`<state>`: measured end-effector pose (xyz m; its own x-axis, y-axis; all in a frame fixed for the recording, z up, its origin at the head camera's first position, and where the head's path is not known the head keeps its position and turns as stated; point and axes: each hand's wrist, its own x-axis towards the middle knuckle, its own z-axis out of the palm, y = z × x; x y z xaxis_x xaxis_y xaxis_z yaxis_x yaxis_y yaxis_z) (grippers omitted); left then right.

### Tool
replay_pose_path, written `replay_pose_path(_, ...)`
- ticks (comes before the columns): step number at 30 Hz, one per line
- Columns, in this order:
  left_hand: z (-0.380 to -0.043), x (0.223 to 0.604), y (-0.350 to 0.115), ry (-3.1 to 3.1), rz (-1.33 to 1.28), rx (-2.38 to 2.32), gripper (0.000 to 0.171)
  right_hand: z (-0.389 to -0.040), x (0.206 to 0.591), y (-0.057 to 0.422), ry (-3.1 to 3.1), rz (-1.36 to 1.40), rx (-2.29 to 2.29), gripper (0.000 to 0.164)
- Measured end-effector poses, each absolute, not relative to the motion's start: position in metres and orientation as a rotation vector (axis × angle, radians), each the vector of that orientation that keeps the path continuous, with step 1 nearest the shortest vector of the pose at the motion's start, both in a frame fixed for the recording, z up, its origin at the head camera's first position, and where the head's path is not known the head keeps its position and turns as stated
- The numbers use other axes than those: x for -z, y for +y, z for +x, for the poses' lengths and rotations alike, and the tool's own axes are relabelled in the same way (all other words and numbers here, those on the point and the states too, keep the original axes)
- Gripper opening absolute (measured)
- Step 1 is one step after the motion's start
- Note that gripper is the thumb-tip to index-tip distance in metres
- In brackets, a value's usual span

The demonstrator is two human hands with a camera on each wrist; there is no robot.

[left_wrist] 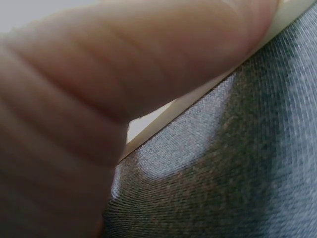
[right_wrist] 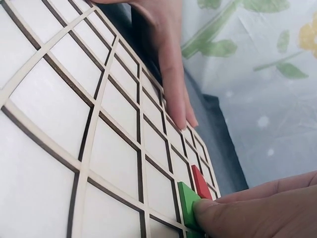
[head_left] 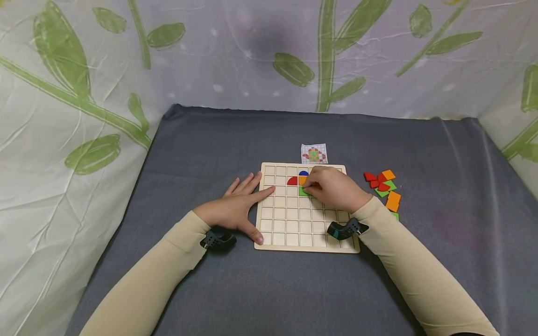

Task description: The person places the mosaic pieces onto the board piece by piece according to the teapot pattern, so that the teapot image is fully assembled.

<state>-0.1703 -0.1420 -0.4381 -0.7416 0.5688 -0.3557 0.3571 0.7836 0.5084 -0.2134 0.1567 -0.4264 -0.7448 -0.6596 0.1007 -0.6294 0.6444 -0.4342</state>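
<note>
Head view, tile risk: the green tile (head_left: 302, 192), at a cell of the wooden grid board (head_left: 286, 226), could sit askew if released off-centre; whether it lies flat cannot be told.
Neighbour risk: a careless knuckle of the right hand (head_left: 334, 189) could dislodge 3 pieces on the board: red piece (head_left: 292, 181), orange tile (head_left: 302, 180), blue piece (head_left: 303, 173).
Board risk: sliding, should the left hand (head_left: 233, 210) lift.
Right grip: thumb and finger nearly together, clamped on the green tile; far fingertip hidden.
Left grip: fingers spread apart, grasping nothing; index finger and thumb touch the board's left side.
Loose tiles (head_left: 392, 201): right of the board.
</note>
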Motion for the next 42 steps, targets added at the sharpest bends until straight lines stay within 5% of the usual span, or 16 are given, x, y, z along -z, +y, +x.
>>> replay_pose_path(19, -0.169, 0.438, -0.140, 2.475, 0.685, -0.562, 0.137, -0.210, 0.422, 0.168, 2.767, -1.067, 0.750, 0.009)
replay_pose_path(42, -0.170, 0.437, -0.142, 2.482, 0.691, -0.576, 0.140, -0.206, 0.400, 0.237, 2.809, -0.743, 0.727, 0.017)
